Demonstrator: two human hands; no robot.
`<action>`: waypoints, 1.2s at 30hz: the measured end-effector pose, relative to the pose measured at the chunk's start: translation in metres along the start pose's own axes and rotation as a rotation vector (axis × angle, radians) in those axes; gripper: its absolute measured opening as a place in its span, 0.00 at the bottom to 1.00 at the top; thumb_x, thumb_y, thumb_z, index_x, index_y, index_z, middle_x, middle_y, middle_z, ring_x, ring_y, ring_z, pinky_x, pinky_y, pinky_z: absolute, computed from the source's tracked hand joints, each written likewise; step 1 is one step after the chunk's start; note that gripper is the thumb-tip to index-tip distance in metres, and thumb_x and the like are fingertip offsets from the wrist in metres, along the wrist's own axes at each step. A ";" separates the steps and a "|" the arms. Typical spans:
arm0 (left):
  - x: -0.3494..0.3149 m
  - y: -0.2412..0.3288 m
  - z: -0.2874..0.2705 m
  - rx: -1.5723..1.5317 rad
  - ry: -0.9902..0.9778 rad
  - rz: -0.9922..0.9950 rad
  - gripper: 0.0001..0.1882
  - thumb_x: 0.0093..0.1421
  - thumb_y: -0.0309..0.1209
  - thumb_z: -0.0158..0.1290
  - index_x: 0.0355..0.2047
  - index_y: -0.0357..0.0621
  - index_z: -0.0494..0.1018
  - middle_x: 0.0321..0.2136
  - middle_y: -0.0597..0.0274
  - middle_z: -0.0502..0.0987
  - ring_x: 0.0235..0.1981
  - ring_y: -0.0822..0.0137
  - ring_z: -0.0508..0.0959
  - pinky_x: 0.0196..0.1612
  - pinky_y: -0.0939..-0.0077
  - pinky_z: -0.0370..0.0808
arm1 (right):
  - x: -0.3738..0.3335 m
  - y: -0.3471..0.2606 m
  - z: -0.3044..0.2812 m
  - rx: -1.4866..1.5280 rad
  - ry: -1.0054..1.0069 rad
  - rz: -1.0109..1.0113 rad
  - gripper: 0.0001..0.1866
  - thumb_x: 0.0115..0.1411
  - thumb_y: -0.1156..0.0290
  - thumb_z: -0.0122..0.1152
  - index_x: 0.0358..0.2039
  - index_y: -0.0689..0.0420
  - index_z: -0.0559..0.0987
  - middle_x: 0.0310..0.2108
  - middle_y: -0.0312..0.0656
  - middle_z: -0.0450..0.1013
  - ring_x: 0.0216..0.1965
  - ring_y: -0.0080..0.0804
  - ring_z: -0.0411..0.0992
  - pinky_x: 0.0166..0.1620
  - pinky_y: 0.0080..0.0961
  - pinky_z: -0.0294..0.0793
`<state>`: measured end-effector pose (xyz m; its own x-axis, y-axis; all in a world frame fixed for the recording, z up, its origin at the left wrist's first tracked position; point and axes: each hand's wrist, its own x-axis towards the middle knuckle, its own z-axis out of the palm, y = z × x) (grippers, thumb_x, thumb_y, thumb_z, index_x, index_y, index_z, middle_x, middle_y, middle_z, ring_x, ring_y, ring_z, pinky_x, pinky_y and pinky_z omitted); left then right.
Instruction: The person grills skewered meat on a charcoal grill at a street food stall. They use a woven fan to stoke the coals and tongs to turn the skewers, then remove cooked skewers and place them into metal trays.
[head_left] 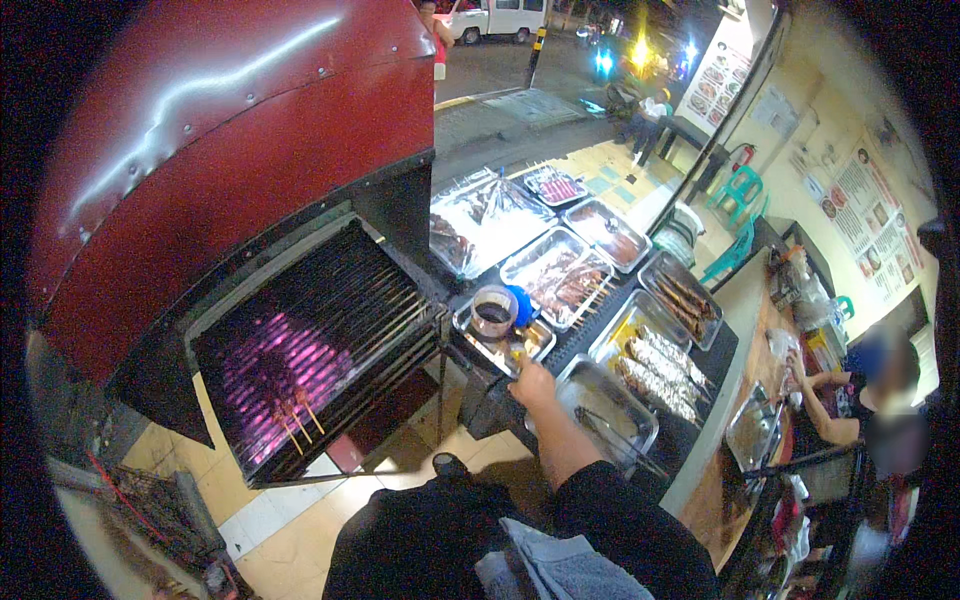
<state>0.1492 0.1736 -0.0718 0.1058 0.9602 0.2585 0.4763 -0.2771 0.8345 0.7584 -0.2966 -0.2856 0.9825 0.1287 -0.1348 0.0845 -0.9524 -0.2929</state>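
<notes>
My right hand (533, 386) reaches forward from the lower edge, its fingers closed around something small and yellowish that I cannot make out. Just beyond it lies a metal tray (547, 347) with a clear tub of dark liquid (493, 312) in it. A blue round thing (519, 304) leans at the tub's right side. To the left, several skewers of meat (285, 395) lie over glowing coals on the grill (375, 275), their sticks pointing toward me. My left hand is out of view.
Trays of skewers (578, 290), foil-wrapped food (660, 372) and tongs (605, 428) stand right of my hand. A red metal hood (250, 110) rises behind the grill. At the far right, a person (830, 405) handles a plastic bag at a wooden counter (735, 490).
</notes>
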 end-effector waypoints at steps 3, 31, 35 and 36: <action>-0.008 0.007 0.003 0.019 0.010 -0.019 0.22 0.71 0.44 0.57 0.53 0.37 0.78 0.46 0.60 0.80 0.48 0.66 0.76 0.57 0.68 0.71 | 0.015 0.005 0.007 0.020 0.047 -0.091 0.19 0.54 0.66 0.69 0.47 0.53 0.82 0.43 0.50 0.80 0.49 0.52 0.79 0.54 0.46 0.78; -0.003 0.031 -0.109 0.002 0.102 -0.148 0.22 0.69 0.42 0.59 0.53 0.36 0.76 0.46 0.60 0.79 0.46 0.68 0.76 0.55 0.70 0.72 | 0.164 -0.050 -0.058 0.284 0.334 -0.113 0.26 0.59 0.46 0.65 0.40 0.59 0.87 0.36 0.59 0.82 0.41 0.61 0.81 0.46 0.52 0.79; -0.024 0.022 -0.126 0.006 0.174 -0.075 0.23 0.68 0.44 0.60 0.53 0.36 0.76 0.49 0.56 0.80 0.48 0.63 0.77 0.55 0.65 0.73 | 0.155 -0.052 -0.049 0.130 0.134 -0.224 0.27 0.59 0.46 0.65 0.35 0.64 0.85 0.36 0.62 0.81 0.39 0.62 0.81 0.44 0.51 0.79; -0.029 0.014 -0.123 -0.025 0.189 -0.085 0.23 0.68 0.43 0.60 0.53 0.36 0.76 0.48 0.56 0.80 0.48 0.63 0.77 0.55 0.65 0.73 | 0.149 -0.057 -0.053 0.176 0.278 -0.244 0.24 0.61 0.50 0.64 0.35 0.63 0.85 0.34 0.60 0.81 0.36 0.56 0.81 0.39 0.47 0.79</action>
<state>0.0457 0.1375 -0.0076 -0.1006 0.9571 0.2718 0.4549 -0.1987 0.8681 0.9091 -0.2383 -0.2387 0.9466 0.2421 0.2130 0.3146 -0.8381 -0.4456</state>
